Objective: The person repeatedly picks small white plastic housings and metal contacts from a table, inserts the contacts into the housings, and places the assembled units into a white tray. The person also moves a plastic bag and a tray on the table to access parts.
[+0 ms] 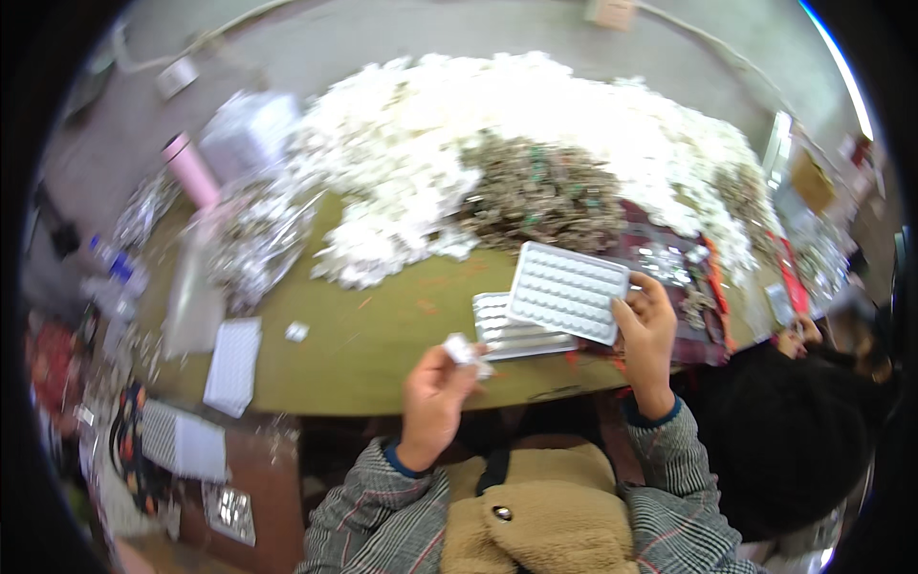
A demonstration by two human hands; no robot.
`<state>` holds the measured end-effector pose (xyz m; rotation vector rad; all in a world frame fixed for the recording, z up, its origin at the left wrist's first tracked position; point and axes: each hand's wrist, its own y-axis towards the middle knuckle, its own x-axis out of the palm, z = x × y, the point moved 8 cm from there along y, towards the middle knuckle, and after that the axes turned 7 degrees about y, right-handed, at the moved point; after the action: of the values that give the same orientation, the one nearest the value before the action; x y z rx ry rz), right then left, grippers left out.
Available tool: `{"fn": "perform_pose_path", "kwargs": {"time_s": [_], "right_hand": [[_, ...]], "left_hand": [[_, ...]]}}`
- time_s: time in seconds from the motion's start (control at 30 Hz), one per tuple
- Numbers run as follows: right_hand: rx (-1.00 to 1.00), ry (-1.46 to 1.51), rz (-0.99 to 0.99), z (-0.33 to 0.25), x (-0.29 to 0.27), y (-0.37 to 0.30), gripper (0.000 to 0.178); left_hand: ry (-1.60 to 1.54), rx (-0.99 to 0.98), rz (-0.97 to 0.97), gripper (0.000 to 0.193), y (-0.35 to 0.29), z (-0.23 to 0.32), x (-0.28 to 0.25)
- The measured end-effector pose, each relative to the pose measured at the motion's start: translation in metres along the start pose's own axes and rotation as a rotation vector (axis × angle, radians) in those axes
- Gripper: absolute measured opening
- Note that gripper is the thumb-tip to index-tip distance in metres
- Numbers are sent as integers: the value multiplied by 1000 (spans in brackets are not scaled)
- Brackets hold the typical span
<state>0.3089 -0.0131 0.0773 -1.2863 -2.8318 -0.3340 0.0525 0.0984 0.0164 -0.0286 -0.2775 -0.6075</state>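
Observation:
My right hand (652, 335) grips the right edge of a white plastic tray (566, 290) with rows of small round cavities, holding it tilted above the table. Partly under it, a second ridged tray (516, 337) lies near the table's front edge. Between the thumb and fingers of my left hand (432, 397) are small white pieces (461, 349), too blurred to name exactly. Beyond the trays, a heap of grey-brown small parts (550, 196) with green bits rests against a wide mound of small white pieces (402, 120).
A pink bottle (190, 170) and crumpled clear plastic bags (251, 251) stand at the left. White sheets (232, 368) lie near the left corner. On the right are a plaid cloth (660, 251) and another person's dark-haired head (798, 445), close to my right arm.

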Motion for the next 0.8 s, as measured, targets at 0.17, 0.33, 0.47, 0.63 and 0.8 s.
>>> {"fn": "perform_pose_path", "kwargs": {"time_s": [0.17, 0.33, 0.47, 0.63, 0.8], "right_hand": [[-128, 95, -224, 0, 80, -63, 53], [-55, 73, -535, 18, 112, -93, 57], [-100, -33, -574, 25, 86, -85, 43], [89, 6, -492, 45, 43, -77, 27], [-24, -147, -451, 41, 20, -74, 16]], "left_hand": [[-387, -214, -167, 25, -20, 7, 11], [-187, -139, 39, 18, -33, 33, -38], [582, 36, 481, 21, -53, 101, -152], [1216, -187, 174, 29, -36, 165, -279], [1644, -326, -450, 30, 18, 158, -366]]}}
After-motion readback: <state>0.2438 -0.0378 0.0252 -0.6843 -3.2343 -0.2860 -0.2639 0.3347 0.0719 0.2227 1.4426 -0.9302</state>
